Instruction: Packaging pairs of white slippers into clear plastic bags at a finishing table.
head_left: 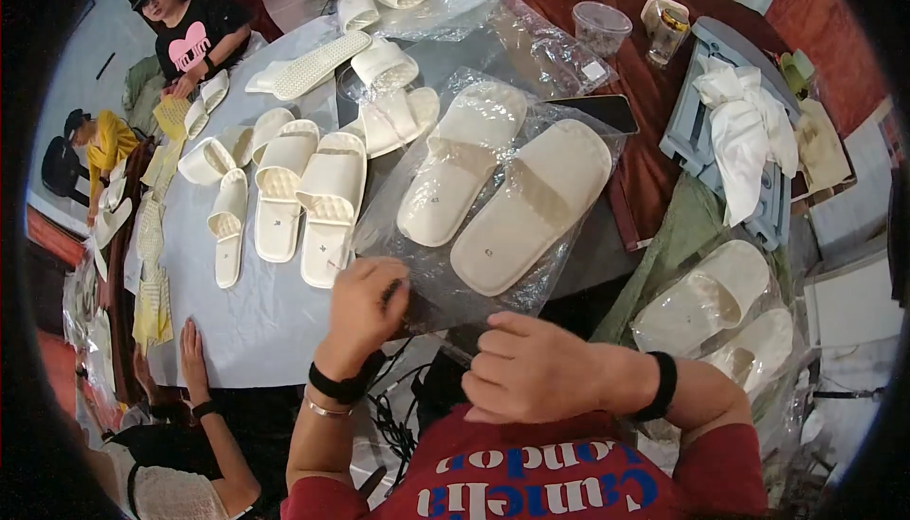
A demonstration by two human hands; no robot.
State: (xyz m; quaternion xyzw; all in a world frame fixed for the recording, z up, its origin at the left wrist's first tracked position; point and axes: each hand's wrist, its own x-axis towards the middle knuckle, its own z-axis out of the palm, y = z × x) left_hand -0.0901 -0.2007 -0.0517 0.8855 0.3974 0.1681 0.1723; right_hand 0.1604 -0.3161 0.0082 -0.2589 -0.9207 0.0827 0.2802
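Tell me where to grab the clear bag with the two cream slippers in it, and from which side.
Grip the clear bag at its near open edge, coming from the person's side. The slippers fill the far part, toes away, so only this flat, empty film can be pinched. The left hand and right hand already sit at that edge.

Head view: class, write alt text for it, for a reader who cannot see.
A person's left hand and right hand pinch the near edge of a clear plastic bag holding a pair of cream slippers. More loose slippers lie on the grey table, with other people seated around it.
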